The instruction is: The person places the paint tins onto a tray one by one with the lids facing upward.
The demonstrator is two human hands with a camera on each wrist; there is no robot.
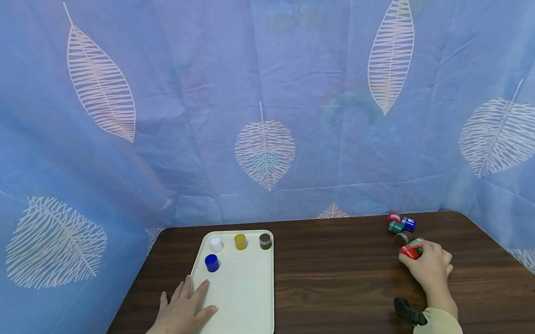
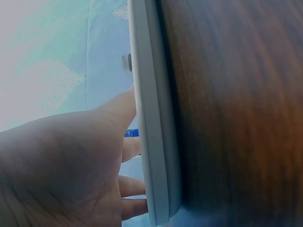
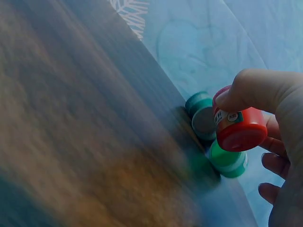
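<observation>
Between thumb and fingers, my right hand (image 1: 430, 267) pinches a small red paint jar (image 3: 244, 130) with a printed label. In the right wrist view a green jar (image 3: 229, 161) lies just beyond it, close to the fingers. A dark brown jar (image 1: 404, 238) is right behind them in the head view. My left hand (image 1: 179, 310) rests with spread fingers on the left edge of a cream tray (image 1: 239, 301). On the tray stand a white jar (image 1: 215, 244), a yellow jar (image 1: 240, 241) and a brown jar (image 1: 265, 241) along the far side, with a blue jar (image 1: 211, 263) nearer.
At the table's far right lie a red jar (image 1: 394, 217), a teal jar (image 1: 395, 227) and another blue jar (image 1: 409, 223), close together. Brown wooden table (image 1: 334, 280) stretches between tray and jars. A blue leaf-print curtain (image 1: 262, 85) hangs behind and at both sides.
</observation>
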